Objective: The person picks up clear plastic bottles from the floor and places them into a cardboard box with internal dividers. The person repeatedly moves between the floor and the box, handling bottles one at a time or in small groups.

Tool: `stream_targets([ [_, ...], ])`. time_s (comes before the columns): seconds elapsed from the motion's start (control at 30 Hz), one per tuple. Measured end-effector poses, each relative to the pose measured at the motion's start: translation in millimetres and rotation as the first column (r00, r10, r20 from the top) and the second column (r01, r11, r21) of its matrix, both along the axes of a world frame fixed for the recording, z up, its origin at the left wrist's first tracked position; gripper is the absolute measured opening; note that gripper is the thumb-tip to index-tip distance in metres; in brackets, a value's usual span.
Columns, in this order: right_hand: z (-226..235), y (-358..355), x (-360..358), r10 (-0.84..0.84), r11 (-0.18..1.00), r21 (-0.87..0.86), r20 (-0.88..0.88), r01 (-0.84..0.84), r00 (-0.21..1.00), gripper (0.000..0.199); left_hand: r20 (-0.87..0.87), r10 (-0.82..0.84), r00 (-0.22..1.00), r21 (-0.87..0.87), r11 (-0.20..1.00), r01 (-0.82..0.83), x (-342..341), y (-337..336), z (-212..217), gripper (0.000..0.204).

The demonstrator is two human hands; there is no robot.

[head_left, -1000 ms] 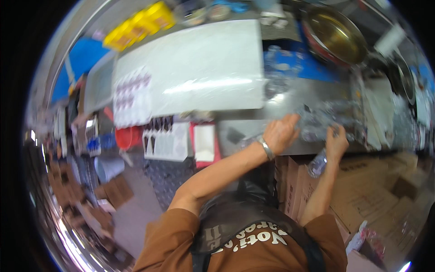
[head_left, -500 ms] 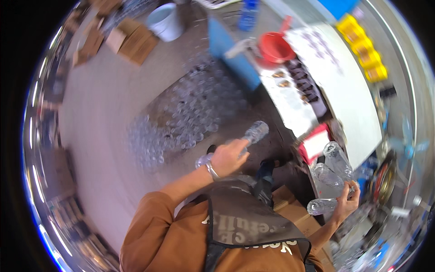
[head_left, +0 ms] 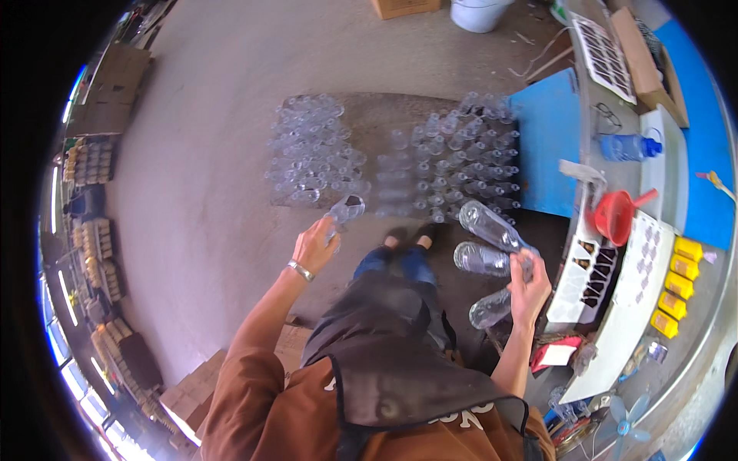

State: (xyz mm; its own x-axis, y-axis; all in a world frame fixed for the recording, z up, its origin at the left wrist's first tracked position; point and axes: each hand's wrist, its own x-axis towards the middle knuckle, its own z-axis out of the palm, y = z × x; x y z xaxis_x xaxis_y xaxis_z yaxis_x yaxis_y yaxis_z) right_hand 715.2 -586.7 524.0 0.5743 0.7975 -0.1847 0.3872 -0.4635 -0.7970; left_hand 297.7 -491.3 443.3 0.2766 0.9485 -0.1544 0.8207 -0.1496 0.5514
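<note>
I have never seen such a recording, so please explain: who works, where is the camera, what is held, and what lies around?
No machine works here: these are a person's bare hands, seen from a wide fisheye camera on the head, looking down, so edges bend. The left hand holds at least one clear bottle; the right hand holds three clear, slim bottles fanned out. Ahead, many small clear bottles stand in groups on a dark, flat sheet on the floor. At right, a grey worktop bears a red, round basin.

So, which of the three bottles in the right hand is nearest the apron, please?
The lowest bottle in the right hand; the middle bottle and top bottle sit higher in view, farther from the apron.
</note>
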Motion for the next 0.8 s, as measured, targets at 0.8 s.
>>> stream_targets([
  [0.8,-409.0,527.8,-346.6,0.663,0.739,-0.201,0.387,-0.643,0.641,0.038,-0.172,0.591,0.788,-0.169,0.77,-0.615,-296.0,-14.8,-267.9,0.03],
])
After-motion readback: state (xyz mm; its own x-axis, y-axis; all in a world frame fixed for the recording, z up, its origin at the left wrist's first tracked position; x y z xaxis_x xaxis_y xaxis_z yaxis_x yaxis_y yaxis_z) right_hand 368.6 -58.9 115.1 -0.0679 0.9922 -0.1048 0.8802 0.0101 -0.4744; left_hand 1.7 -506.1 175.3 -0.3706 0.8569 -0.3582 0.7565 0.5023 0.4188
